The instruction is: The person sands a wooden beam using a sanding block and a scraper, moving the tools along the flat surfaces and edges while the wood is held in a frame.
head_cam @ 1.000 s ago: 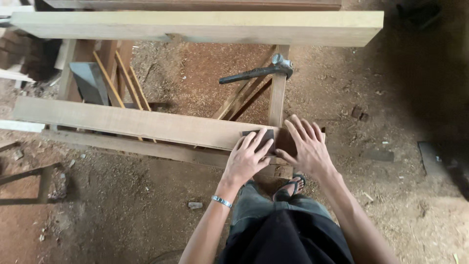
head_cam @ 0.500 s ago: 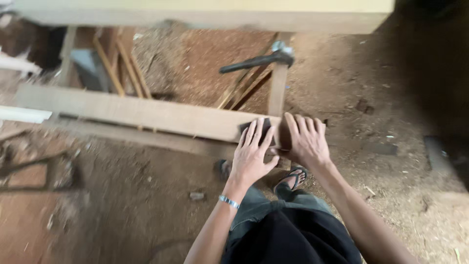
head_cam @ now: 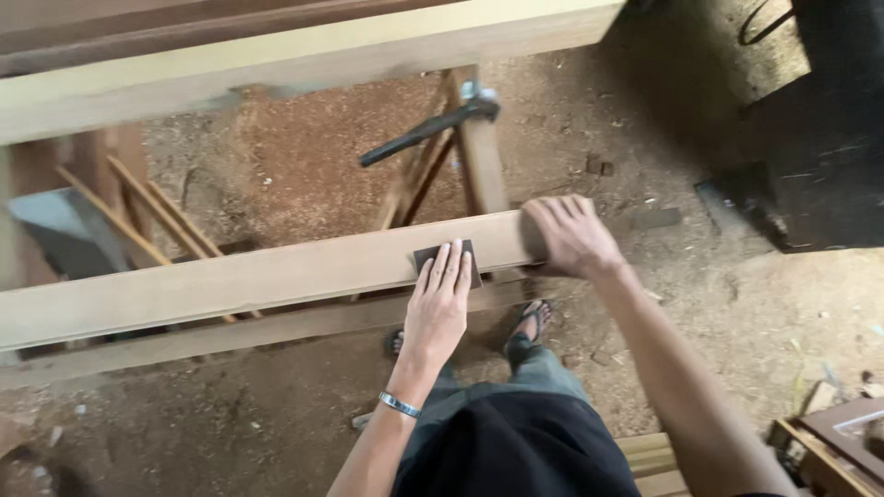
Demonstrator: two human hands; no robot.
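One wooden plank (head_cam: pixel 258 276) lies roughly level across the middle of the view, tilted slightly up toward the right. One dark sheet of sandpaper (head_cam: pixel 446 260) lies flat on the plank's top face, near its right end. The left hand (head_cam: pixel 438 308) is open and flat, fingers together, pressing down on the sandpaper; it grips nothing. One metal bracelet (head_cam: pixel 400 405) circles the left wrist. The right hand (head_cam: pixel 573 236) is cupped over the plank's right end, fingers curled around it and holding it.

A second, larger pale beam (head_cam: pixel 304 60) runs across the top of the view. One hammer (head_cam: pixel 431 132) with a dark handle rests on an upright wooden post (head_cam: pixel 482 166) between the two timbers. Several thin wooden strips (head_cam: pixel 147 212) lean below the plank at left. Two sandalled feet show on the sawdust-covered floor (head_cam: pixel 304 166), the clearer one (head_cam: pixel 530 322) just below the plank.
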